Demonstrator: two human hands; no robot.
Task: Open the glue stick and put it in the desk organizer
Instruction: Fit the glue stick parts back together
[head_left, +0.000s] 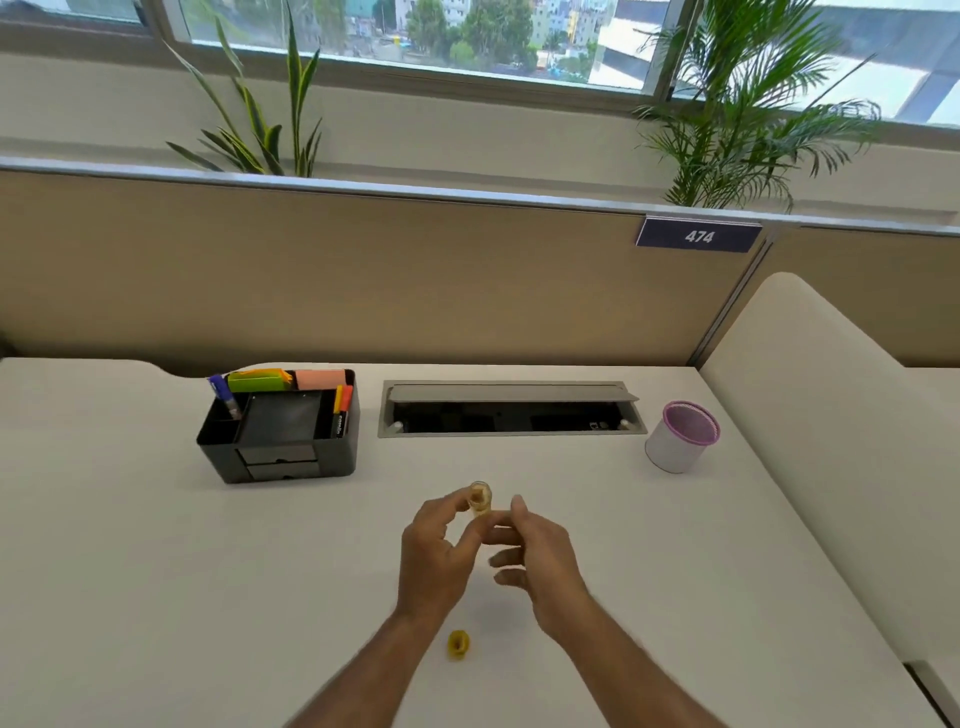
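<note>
A small yellow glue stick (479, 498) stands upright above the white desk, its open top showing. My left hand (439, 551) pinches it from the left and my right hand (535, 556) holds its lower part from the right. Its yellow cap (458, 644) lies on the desk between my forearms, near the front. The black desk organizer (280, 431) sits at the back left, apart from my hands; it holds a blue pen, markers and coloured sticky notes, and its middle compartment looks bare.
A grey cable hatch (511, 408) is set into the desk behind my hands. A white mesh cup with a purple rim (681, 436) stands at the back right. A beige partition (363, 270) closes the back, and a cream side panel (831, 415) the right.
</note>
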